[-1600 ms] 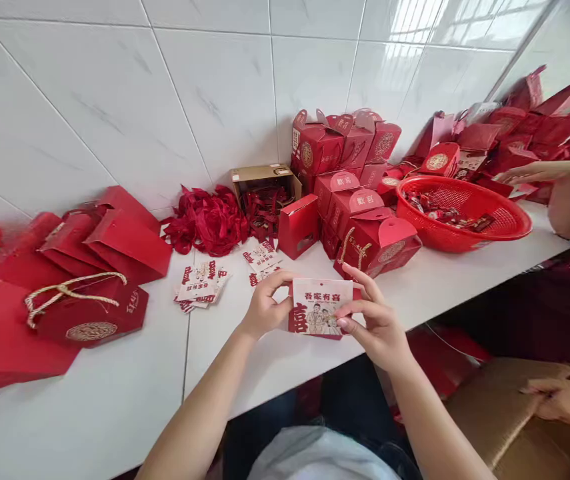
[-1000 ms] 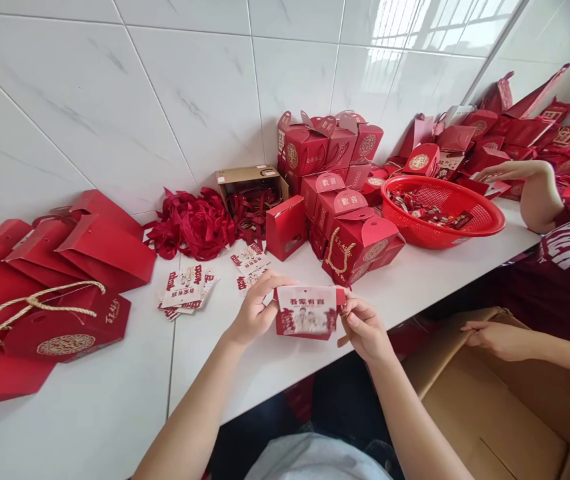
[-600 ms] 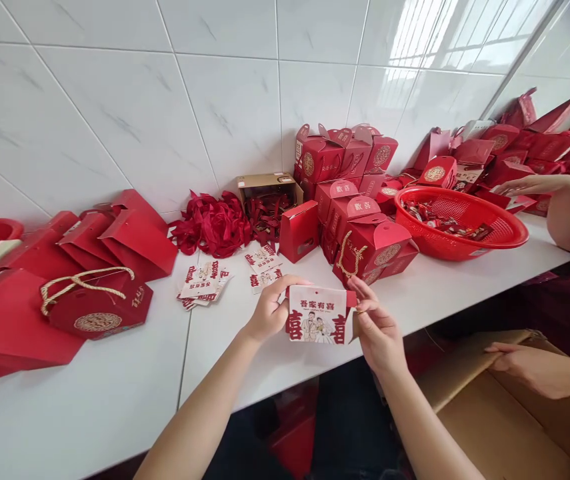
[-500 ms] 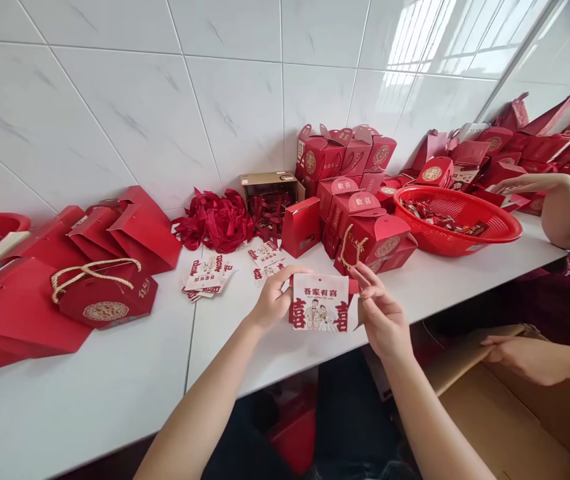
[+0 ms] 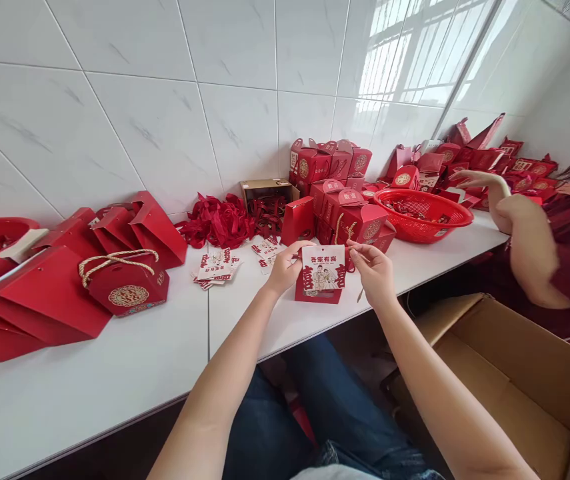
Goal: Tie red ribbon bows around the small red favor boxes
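A white card point(image 5: 323, 268) with red characters and a drawn couple stands upright against the front of a small red gift box point(image 5: 317, 296) near the table's front edge. My left hand point(image 5: 285, 270) is closed at the card's upper left corner, pinching what looks like a red ribbon. On the other side my right hand point(image 5: 375, 272) pinches the red ribbon point(image 5: 349, 260) beside the card's upper right corner. A thin strip hangs below the right fingers. Most of the ribbon is hidden behind the card.
Loose cards point(image 5: 216, 267) and a heap of red ribbons point(image 5: 219, 221) lie behind my left hand. Red boxes point(image 5: 352, 223) are stacked ahead, beside a red basket point(image 5: 427, 230). Folded red bags point(image 5: 65, 293) stand left. A co-worker's arm point(image 5: 529, 247) and an open carton point(image 5: 509, 373) are right.
The card has gone from leaning flat over the box to upright, with the box front now showing below it. The co-worker's hand has left the carton. The view has shifted.
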The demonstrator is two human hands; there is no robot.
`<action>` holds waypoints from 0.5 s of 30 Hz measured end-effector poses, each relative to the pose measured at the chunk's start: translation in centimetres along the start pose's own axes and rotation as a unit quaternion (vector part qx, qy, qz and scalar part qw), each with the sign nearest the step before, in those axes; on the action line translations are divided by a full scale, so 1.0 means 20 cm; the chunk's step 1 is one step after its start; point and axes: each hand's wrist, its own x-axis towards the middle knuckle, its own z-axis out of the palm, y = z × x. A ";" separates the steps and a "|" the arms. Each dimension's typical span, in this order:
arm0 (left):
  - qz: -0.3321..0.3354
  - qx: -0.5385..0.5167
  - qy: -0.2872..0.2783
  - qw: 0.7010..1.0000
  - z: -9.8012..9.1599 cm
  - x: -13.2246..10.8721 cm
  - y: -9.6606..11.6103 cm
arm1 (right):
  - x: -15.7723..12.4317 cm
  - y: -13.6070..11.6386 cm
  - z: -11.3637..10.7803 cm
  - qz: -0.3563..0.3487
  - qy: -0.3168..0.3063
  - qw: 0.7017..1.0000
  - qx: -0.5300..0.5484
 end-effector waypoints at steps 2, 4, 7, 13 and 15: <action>0.001 -0.007 -0.004 1.000 0.00 0.00 0.01 | 0.00 0.03 0.00 -0.026 0.000 0.999 -0.018; 0.000 -0.016 -0.012 1.000 -0.01 -0.01 0.02 | -0.01 0.07 -0.01 -0.057 0.000 0.998 -0.037; 0.001 -0.030 -0.029 0.999 -0.03 -0.01 0.03 | -0.03 0.13 -0.01 -0.100 0.004 0.994 -0.051; -0.007 -0.007 0.004 1.000 -0.01 -0.02 0.06 | -0.03 0.23 0.03 -0.126 0.013 0.991 -0.035; -0.021 0.016 0.038 0.999 0.02 -0.02 0.06 | -0.03 0.24 0.03 -0.108 0.005 0.994 -0.022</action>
